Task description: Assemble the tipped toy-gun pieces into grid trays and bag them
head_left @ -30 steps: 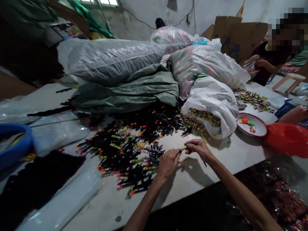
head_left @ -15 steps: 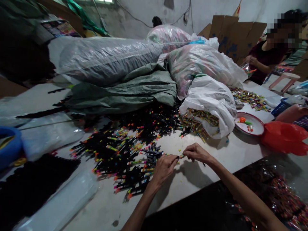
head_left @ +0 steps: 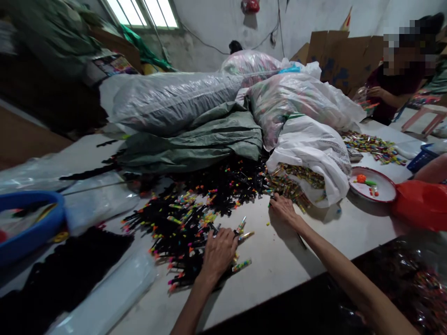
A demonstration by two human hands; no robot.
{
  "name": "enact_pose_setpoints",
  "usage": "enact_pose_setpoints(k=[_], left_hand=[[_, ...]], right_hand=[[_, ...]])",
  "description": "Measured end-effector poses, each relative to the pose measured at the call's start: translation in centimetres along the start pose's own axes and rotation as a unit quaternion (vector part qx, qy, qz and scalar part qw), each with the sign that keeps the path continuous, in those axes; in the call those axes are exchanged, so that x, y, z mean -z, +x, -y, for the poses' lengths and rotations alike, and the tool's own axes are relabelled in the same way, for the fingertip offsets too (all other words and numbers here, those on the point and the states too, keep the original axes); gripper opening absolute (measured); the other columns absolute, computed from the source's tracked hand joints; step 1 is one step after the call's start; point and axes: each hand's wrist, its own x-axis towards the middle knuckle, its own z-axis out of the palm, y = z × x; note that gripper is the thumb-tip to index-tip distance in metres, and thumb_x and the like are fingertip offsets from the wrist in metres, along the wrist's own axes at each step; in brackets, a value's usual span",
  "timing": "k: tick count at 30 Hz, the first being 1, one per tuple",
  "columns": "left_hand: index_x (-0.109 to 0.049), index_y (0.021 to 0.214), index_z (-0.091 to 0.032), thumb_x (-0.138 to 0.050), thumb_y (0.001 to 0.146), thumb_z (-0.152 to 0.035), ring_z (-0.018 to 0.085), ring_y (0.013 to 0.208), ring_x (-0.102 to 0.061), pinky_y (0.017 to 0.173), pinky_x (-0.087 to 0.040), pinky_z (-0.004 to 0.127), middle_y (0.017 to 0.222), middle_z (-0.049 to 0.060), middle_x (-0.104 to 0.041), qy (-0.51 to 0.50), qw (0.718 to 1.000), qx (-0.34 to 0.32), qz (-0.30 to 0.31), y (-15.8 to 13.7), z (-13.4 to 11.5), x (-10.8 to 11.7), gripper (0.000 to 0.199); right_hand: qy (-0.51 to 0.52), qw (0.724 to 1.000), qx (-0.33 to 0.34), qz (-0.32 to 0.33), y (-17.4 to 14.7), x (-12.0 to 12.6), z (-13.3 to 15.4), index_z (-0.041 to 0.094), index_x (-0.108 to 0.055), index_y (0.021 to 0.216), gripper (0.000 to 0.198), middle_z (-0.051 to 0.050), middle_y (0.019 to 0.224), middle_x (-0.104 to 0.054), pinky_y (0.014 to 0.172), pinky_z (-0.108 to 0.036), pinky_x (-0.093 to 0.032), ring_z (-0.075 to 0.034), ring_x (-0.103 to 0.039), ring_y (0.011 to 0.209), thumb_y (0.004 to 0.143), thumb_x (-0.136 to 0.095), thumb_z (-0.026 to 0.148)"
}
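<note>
My left hand (head_left: 219, 249) lies palm down on the near right edge of a pile of thin black sticks with small coloured tips (head_left: 181, 232). Its fingers are stretched and slightly apart. Short clear tubes with coloured beads (head_left: 241, 265) stick out beside it. Farther forward, my right hand (head_left: 283, 209) reaches to the pile's edge, near small tubes (head_left: 291, 184) spilling from a white sack (head_left: 310, 144). Its fingers are pinched around a small dark piece, too small to name. Below that wrist shows a thin dark rod (head_left: 301, 241); whether it is held, I cannot tell.
Stuffed bags (head_left: 174, 97) and a green cloth sack (head_left: 195, 137) fill the table's back. A rimmed plate (head_left: 373, 186) and red plastic bag (head_left: 424, 204) stand right. At left are a blue basin (head_left: 52, 228) and plastic sleeves (head_left: 108, 288). A person (head_left: 398, 88) works at far right.
My hands were together over a small tube; now they are apart. The left has moved left onto the pile, the right forward to its edge. The view has tilted up and turned left.
</note>
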Motion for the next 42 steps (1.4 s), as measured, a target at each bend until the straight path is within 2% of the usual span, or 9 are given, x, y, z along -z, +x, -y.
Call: enact_pose_setpoints(k=[5,11,15,21,25,30,33,38,42], left_hand=[[-0.062,0.087,-0.017,-0.042,0.089,-0.028,0.026,0.105,-0.059,0.097,-0.033,0.046,0.117,0.014,-0.063,0.018,0.999,0.037,-0.03,-0.2,2.8,-0.4,0.023],[-0.054,0.117,-0.013,-0.048,0.086,-0.032,0.035,0.119,-0.047,0.104,-0.023,0.057,0.13,0.02,-0.052,-0.001,0.984,0.137,-0.118,2.6,-0.3,-0.7,0.036],[-0.058,0.111,-0.015,-0.044,0.089,-0.026,0.034,0.117,-0.046,0.106,-0.016,0.059,0.122,0.018,-0.055,-0.07,0.988,0.11,-0.085,5.8,-4.1,-0.6,0.029],[-0.06,0.087,-0.017,-0.058,0.081,-0.021,0.03,0.097,-0.053,0.091,-0.037,0.049,0.098,0.012,-0.061,-0.092,0.994,0.055,-0.017,9.2,-8.4,-2.7,0.007],[-0.056,0.086,-0.017,-0.049,0.083,-0.014,0.027,0.093,-0.055,0.08,-0.041,0.04,0.096,0.011,-0.061,-0.099,0.994,0.036,0.007,8.1,-8.9,-3.5,0.008],[-0.055,0.094,-0.02,-0.052,0.084,-0.02,0.021,0.081,-0.057,0.075,-0.042,0.034,0.089,0.005,-0.064,-0.229,0.97,0.077,-0.023,6.5,-8.1,-2.2,0.011],[-0.057,0.101,-0.02,-0.055,0.081,-0.02,0.018,0.081,-0.059,0.074,-0.043,0.03,0.089,0.004,-0.064,-0.32,0.94,0.107,-0.042,6.3,-7.7,-1.3,0.02],[-0.064,0.083,-0.019,-0.053,0.082,-0.026,0.017,0.079,-0.059,0.071,-0.042,0.027,0.083,0.003,-0.064,-0.378,0.923,0.075,-0.021,5.5,-7.8,-0.1,0.012],[-0.063,0.081,-0.02,-0.052,0.081,-0.025,0.016,0.077,-0.059,0.067,-0.041,0.025,0.082,0.002,-0.065,-0.388,0.919,0.069,-0.002,4.2,-8.8,0.4,0.012]], right_hand=[[0.024,0.999,0.047,0.004,-2.7,-1.6,2.4,0.018,-0.064,0.092,0.018,-0.008,0.101,-0.061,0.074,-0.027,-0.038,-0.019,-0.053,0.09,0.086,-0.047,0.016],[0.172,0.977,0.114,-0.045,-5.7,-2.7,4.1,0.022,-0.062,0.101,0.02,-0.003,0.098,-0.061,0.069,-0.022,-0.04,-0.014,-0.057,0.084,0.084,-0.053,0.021],[0.171,0.982,0.02,-0.081,-4.1,-1.1,0.9,0.02,-0.061,0.108,0.027,-0.006,0.102,-0.06,0.074,-0.025,-0.042,-0.016,-0.058,0.084,0.084,-0.05,0.019],[0.006,0.979,-0.186,-0.081,0.7,2.0,-3.3,0.016,-0.05,0.122,0.035,-0.016,0.123,-0.05,0.08,-0.034,-0.041,-0.025,-0.055,0.1,0.091,-0.043,0.031],[0.003,0.987,-0.151,-0.049,1.0,1.4,-3.6,0.017,-0.054,0.116,0.03,-0.014,0.122,-0.052,0.082,-0.033,-0.04,-0.025,-0.054,0.102,0.09,-0.046,0.03],[0.124,0.983,-0.087,-0.1,-0.8,-1.1,-2.6,0.02,-0.062,0.107,0.026,-0.008,0.106,-0.061,0.077,-0.028,-0.041,-0.02,-0.057,0.093,0.084,-0.049,0.021],[0.307,0.936,-0.096,-0.143,-1.7,-1.2,-1.8,0.018,-0.064,0.101,0.025,-0.004,0.083,-0.064,0.07,-0.028,-0.044,-0.018,-0.057,0.078,0.077,-0.055,0.024],[0.629,0.772,-0.064,-0.057,-3.4,0.9,0.1,0.015,-0.064,0.102,0.037,0.003,0.063,-0.056,0.046,-0.022,-0.039,-0.009,-0.046,0.048,0.073,-0.063,0.038],[0.67,0.737,-0.065,-0.062,-4.7,1.6,1.3,0.014,-0.064,0.097,0.034,0.006,0.055,-0.052,0.042,-0.019,-0.034,-0.006,-0.043,0.041,0.074,-0.064,0.04]])
